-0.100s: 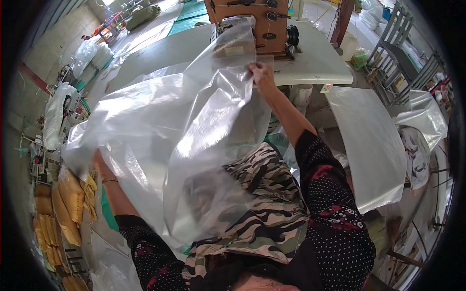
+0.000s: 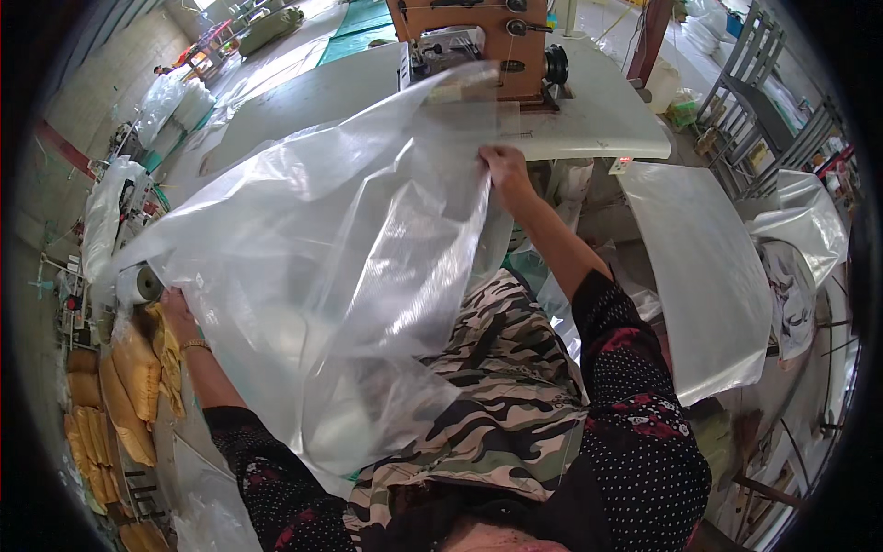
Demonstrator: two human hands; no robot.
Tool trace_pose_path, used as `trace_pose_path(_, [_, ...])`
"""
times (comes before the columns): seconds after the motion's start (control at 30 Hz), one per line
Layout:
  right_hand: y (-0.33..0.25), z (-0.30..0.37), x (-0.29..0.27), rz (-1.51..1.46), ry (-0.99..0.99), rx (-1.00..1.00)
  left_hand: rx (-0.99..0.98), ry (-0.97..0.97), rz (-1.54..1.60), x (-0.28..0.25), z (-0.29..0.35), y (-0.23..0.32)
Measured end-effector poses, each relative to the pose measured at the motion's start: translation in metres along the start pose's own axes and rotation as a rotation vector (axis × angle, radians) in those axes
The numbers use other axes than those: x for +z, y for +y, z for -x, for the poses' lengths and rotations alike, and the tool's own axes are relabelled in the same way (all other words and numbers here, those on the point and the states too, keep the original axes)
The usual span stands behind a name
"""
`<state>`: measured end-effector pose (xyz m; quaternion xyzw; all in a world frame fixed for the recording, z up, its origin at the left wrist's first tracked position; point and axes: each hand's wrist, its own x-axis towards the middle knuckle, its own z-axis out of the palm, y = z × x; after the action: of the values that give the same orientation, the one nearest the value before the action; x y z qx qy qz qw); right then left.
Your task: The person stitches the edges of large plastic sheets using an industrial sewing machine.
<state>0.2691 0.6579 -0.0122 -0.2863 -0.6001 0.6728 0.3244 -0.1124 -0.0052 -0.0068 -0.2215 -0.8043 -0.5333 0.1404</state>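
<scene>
A large sheet of clear plastic film [image 2: 276, 230] is stretched between my two hands, over my lap and the front of the table. My right hand [image 2: 506, 173] pinches its right edge, just before the table's front edge. At the left, my left hand [image 2: 180, 313] is closed on the sheet's left side, its fingers partly hidden by the film. The sheet's upper corner stands raised in front of a brown sewing machine [image 2: 524, 69], and its lower part hangs over my camouflage apron [image 2: 506, 396].
The sewing machine stands on a pale table [image 2: 598, 115]. More clear film [image 2: 704, 276] hangs at the right, near a grey chair [image 2: 759, 110]. Yellow bundles [image 2: 133, 396] and a white roll [image 2: 140, 283] are at the left.
My left hand has moved a little left and down, my right hand slightly down and right. The film's upper corner has dropped, uncovering more of the sewing machine.
</scene>
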Motion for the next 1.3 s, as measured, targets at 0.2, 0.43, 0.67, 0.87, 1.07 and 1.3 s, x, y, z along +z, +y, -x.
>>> trace_pose_path(0.2, [0.019, 0.058, 0.001, -0.121, -0.071, 0.038, 0.074, 0.572, -1.279, -0.168, -0.101, 0.086])
trace_pose_path(0.43, [0.027, 0.070, -0.015, 0.037, -0.003, -0.154, 0.740, -0.473, -0.284, 0.197, -0.010, 0.410])
trace_pose_path(0.67, [0.011, 0.090, 0.009, -0.067, -0.111, -0.166, 0.893, -0.482, -0.476, 0.393, 0.098, 0.413])
trace_pose_path(0.87, [0.010, 0.092, -0.028, 0.223, -0.584, -0.169, 0.722, -0.518, -0.186, 0.430, 0.070, 0.413])
trace_pose_path(1.07, [-0.008, 0.026, -0.049, 0.281, 0.392, -0.493, 0.757, -0.542, -0.170, 0.437, 0.069, 0.421])
trace_pose_path(1.3, [-0.008, -0.030, -0.050, 0.555, 0.279, -0.526, 0.800, -0.577, -0.129, 0.452, 0.075, 0.429])
